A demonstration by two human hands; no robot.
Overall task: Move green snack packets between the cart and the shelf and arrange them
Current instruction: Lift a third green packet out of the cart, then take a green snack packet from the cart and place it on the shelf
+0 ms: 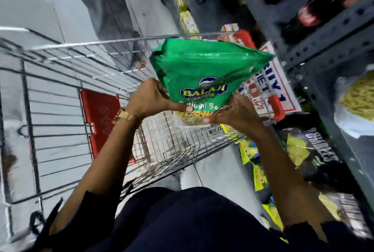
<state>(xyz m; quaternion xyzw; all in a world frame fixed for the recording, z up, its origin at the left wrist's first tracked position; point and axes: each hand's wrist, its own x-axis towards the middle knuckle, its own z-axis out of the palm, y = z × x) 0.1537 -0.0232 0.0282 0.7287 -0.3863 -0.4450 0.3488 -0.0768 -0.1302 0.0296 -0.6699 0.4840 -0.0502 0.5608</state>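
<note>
A green snack packet (202, 69) with a blue-and-yellow logo is held up over the wire shopping cart (66, 94). My left hand (149, 100), with a gold watch at the wrist, grips the packet's lower left corner. At the lower right corner my right hand (232, 114) pinches it. The packet's clear bottom shows yellow snack strands. The cart basket below looks bare of packets. The grey metal shelf (332, 35) stands to the right.
A red flap (101, 114) sits inside the cart. A white promo sign (277, 82) hangs on the cart's far end. Yellow and dark snack bags (299, 150) fill the lower shelf at right. A clear bag of yellow snacks (358, 100) lies on the shelf.
</note>
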